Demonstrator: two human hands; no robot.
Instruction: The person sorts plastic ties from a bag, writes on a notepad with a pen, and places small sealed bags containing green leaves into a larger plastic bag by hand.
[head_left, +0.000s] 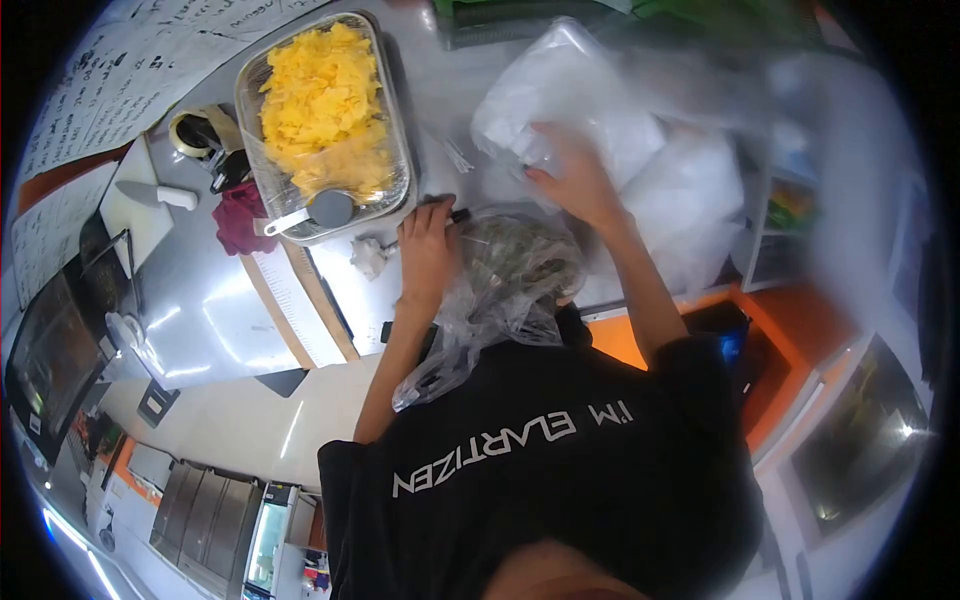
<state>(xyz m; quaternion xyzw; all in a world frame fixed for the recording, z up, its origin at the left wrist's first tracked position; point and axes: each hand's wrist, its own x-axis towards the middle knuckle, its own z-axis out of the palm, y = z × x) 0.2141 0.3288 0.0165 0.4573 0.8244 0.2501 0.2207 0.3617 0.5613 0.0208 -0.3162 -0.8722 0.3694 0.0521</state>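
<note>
Left hand (428,245): curled by clear bag (520,265), hold unclear; right hand (582,182): fingers parted at white bags (560,85); handling these likely needs light pinching.

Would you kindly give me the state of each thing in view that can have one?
Mesh basket: heaped with yellow shreds.
White-handled utensil: resting across basket's rim.
Knife: unsheathed, on cutting board.
Maroon cloth: crumpled.
White scrap: crumpled.
Clear bag: holds something greenish; whether sealed, unclear.
White plastic: loosely heaped.
Right hand: fingers apart, at white plastic.
Left hand: fingers curled; grip unclear.
</note>
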